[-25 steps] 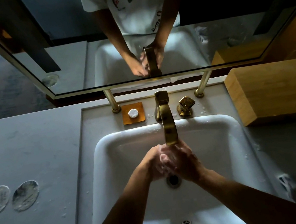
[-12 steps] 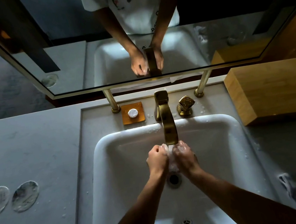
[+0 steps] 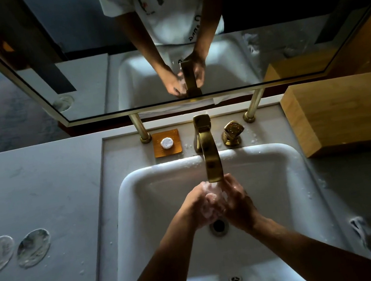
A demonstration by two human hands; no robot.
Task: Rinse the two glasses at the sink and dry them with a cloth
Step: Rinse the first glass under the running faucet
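Both hands under brass tap w/ water running, over sink drain. Left hand & right hand pressed together, fingers curled round each other, soapy; can't tell if anything's held. Two glasses on worktop far left, near its edge, well apart from sink. Wood block right of tap.

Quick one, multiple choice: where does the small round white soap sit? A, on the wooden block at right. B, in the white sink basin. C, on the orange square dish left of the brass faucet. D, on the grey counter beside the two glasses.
C: the small round white soap rests on the orange square dish, left of the brass faucet behind the basin.
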